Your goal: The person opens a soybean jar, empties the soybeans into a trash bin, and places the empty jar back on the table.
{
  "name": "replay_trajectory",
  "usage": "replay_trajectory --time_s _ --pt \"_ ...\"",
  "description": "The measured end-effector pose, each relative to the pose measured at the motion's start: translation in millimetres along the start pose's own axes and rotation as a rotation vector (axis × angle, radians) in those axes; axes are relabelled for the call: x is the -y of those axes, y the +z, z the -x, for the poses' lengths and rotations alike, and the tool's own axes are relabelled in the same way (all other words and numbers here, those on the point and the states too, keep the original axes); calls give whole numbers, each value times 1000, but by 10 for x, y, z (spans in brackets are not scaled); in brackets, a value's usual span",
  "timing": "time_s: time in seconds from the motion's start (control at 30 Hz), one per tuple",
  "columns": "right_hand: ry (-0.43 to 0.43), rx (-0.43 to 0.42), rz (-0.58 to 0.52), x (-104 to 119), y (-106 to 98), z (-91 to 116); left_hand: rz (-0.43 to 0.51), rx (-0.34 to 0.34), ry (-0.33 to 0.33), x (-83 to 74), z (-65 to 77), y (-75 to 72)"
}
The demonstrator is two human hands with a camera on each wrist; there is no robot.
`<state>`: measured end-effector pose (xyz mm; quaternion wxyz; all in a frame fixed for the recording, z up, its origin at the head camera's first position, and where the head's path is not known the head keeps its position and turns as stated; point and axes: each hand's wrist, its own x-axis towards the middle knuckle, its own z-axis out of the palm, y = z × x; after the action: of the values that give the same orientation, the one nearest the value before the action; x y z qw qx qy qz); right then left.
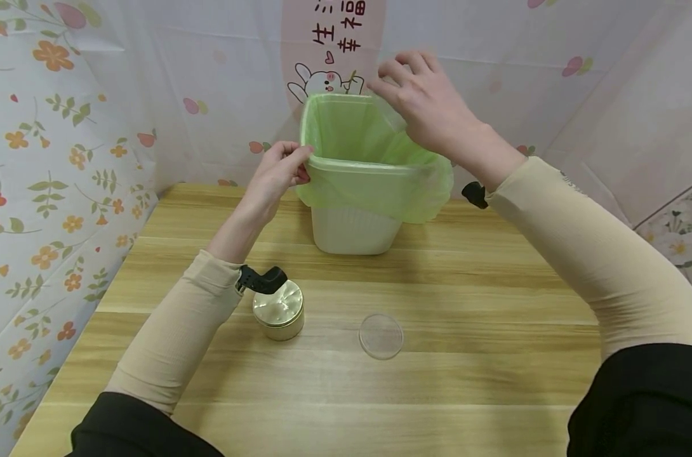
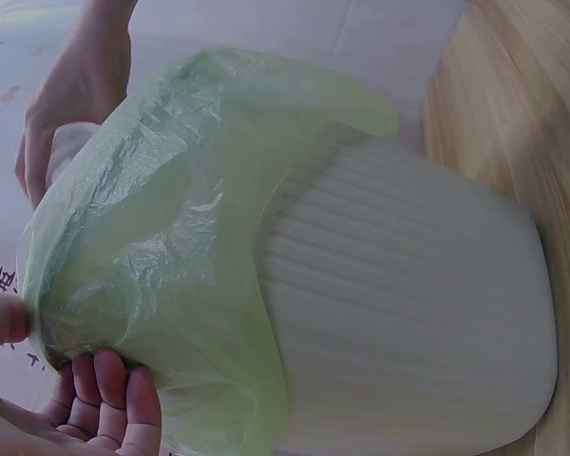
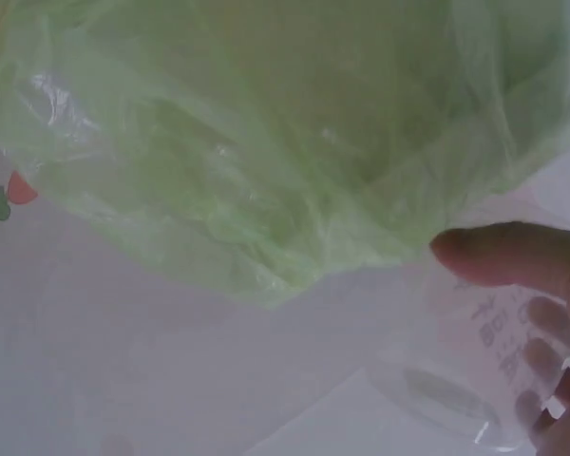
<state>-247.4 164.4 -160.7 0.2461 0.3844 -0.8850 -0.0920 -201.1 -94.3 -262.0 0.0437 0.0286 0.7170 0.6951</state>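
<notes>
- Standing out at twelve o'clock, the dark red characters (image 1: 348,44) on the patterned backdrop (image 1: 466,38) include 生, 福 and 幸; the upper edge of the head view crops the rest.
- Small lettering on your right sleeve (image 1: 540,219), near the cuff, is too small to read; blurred characters also show at the clear cup (image 3: 437,351) in the right wrist view.
- Your right hand (image 1: 428,105), at two o'clock of the bin's mouth, has its fingers curled round that cup, hiding much of it from the head view; you cannot see what it contains.
- Your left hand (image 1: 277,168), near nine o'clock, pinches the bag (image 1: 374,190) at the rim, thumb opposite the other fingers.
- Thin, crinkled, translucent green plastic, this bag lines the ribbed white bin (image 1: 354,231) and drapes outside it; the bottom inside is hidden.
- From the bin, a round, gold, shiny-lidded tin (image 1: 280,314) stands toward seven o'clock, partly covered by your black wrist device (image 1: 263,280); a clear, flat disc (image 1: 381,336) lies near six on the wood-grained tabletop (image 1: 466,393).
</notes>
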Motion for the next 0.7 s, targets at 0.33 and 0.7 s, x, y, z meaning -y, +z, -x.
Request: replay_trajectory --time_s 0.33,0.7 --pt "310 -13 -364 -203 -184 254 -3 3 5 12 3 13" --pt "632 -164 -773 -181 -371 821 21 -11 9 11 5 22"
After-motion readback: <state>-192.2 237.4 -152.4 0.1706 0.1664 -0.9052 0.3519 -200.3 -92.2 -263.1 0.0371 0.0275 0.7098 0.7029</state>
